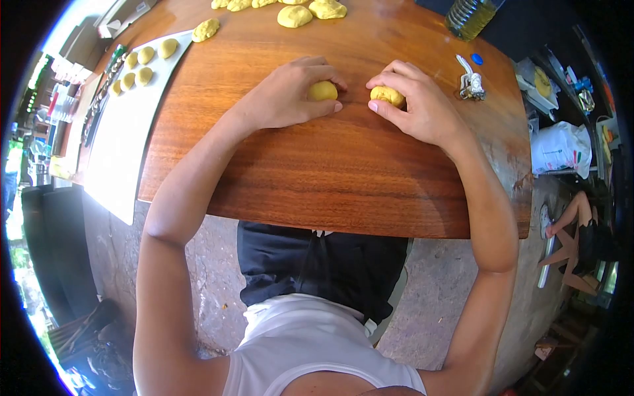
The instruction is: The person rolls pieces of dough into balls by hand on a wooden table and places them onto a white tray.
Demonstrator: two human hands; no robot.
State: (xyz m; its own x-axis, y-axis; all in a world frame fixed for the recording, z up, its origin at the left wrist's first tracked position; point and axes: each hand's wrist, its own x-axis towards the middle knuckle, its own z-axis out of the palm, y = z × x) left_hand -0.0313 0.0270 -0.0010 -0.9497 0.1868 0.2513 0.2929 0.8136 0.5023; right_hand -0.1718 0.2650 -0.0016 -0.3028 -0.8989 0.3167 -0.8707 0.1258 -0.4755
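Two yellow dough balls rest on the wooden table [317, 171], one under each hand. My left hand [294, 92] curves round a smooth ball [323, 91], thumb on the near side and fingers on the far side. My right hand [416, 99] is cupped round a more creased ball [387, 97], its thumb and fingers on either side. A gap of bare wood lies between the hands. Beyond them sit several rougher dough lumps [294, 16].
A white tray [125, 132] with several round dough pieces [143, 76] is at the left. Back right are an oil bottle [470, 18], a blue cap [477, 59] and a white cloth-like bundle [471, 84]. Another person's leg [566, 216] shows at far right.
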